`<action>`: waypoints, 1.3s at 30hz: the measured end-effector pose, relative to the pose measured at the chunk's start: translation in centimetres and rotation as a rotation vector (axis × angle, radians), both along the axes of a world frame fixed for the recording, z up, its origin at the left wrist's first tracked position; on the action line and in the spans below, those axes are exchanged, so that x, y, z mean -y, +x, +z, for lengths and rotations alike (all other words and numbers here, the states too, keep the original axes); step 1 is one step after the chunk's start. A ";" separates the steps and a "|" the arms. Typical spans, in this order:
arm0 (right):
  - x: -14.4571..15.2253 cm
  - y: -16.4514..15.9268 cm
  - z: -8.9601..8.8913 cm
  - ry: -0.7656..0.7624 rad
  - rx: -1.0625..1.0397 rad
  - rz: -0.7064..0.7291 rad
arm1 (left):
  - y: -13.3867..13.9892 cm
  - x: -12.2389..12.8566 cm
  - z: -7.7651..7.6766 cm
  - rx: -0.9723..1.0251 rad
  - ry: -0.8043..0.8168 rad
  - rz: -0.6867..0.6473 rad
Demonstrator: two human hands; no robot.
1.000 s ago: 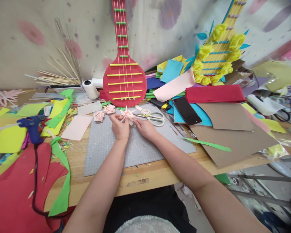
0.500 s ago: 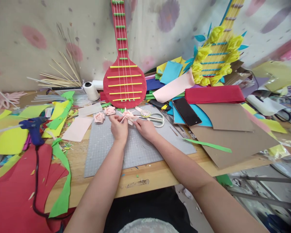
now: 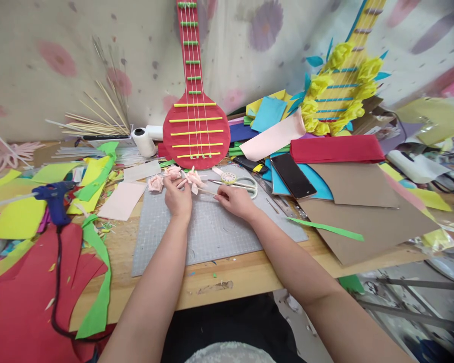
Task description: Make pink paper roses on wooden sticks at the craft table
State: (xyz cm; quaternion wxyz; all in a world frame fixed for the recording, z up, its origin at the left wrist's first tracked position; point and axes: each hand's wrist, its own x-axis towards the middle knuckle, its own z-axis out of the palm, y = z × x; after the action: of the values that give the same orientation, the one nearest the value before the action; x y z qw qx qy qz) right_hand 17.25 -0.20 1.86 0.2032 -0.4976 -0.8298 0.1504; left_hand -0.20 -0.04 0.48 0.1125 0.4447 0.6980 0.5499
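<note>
Over the grey cutting mat [image 3: 212,237], my right hand [image 3: 234,200] is closed on a thin stick [image 3: 208,191]. A pale pink paper flower [image 3: 194,179] with loose, pointed petals sits at the stick's left end. Just left of that flower is my left hand [image 3: 178,198], its fingers bent together. A bit of pale pink shows at its fingertips, too small to make out. Two rolled pink paper roses, one a left rose [image 3: 155,183] and one a rear rose [image 3: 172,172], lie by the left fingers. Scissors [image 3: 245,185] rest behind my right hand.
A red paper-covered lute shape [image 3: 196,133] stands behind the mat. Pink paper sheets [image 3: 123,200] and a blue glue gun [image 3: 56,199] lie left. To the right are a phone [image 3: 293,175], brown cardboard [image 3: 363,229] and a green strip [image 3: 325,228]. A yellow flowered instrument [image 3: 336,91] leans at the back.
My hands have moved apart, the left one shifting left from the flower. The stick between flower and right hand now shows more plainly. The view has shifted slightly.
</note>
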 end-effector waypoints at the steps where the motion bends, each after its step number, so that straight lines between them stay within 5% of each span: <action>1: -0.1 0.2 0.0 -0.004 -0.034 -0.010 | -0.3 -0.1 0.0 0.010 0.009 0.001; 9: -0.5 -1.2 -0.2 -0.090 -0.250 -0.224 | 0.9 -0.2 -0.8 0.017 0.020 -0.217; 13: -0.7 -1.8 -0.7 -0.071 -0.251 -0.275 | 1.5 -0.3 -0.9 0.193 0.045 -0.358; 19: -1.5 -1.5 -1.2 -0.057 -0.344 -0.401 | 1.9 -0.2 -0.9 0.274 0.129 -0.114; 23: -1.6 -1.3 -1.1 -0.042 -0.313 -0.438 | 3.8 0.2 -0.8 0.602 -0.097 -0.373; 27: -1.4 -1.5 -1.1 0.006 -0.235 -0.430 | 5.0 0.6 0.0 0.896 -0.195 -0.479; 32: -0.7 -2.0 -1.0 0.073 -0.155 -0.295 | 4.5 0.6 1.2 1.156 -0.207 -0.404; 39: -0.4 -2.0 -0.9 0.162 -0.109 -0.208 | 3.9 0.7 2.1 1.190 -0.204 -0.316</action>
State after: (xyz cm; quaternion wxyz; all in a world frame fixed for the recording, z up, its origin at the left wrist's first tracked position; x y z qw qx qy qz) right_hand 15.27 0.20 0.91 0.3018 -0.5538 -0.7710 0.0880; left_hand 3.70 -0.77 2.56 0.6039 0.1471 0.4905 0.6108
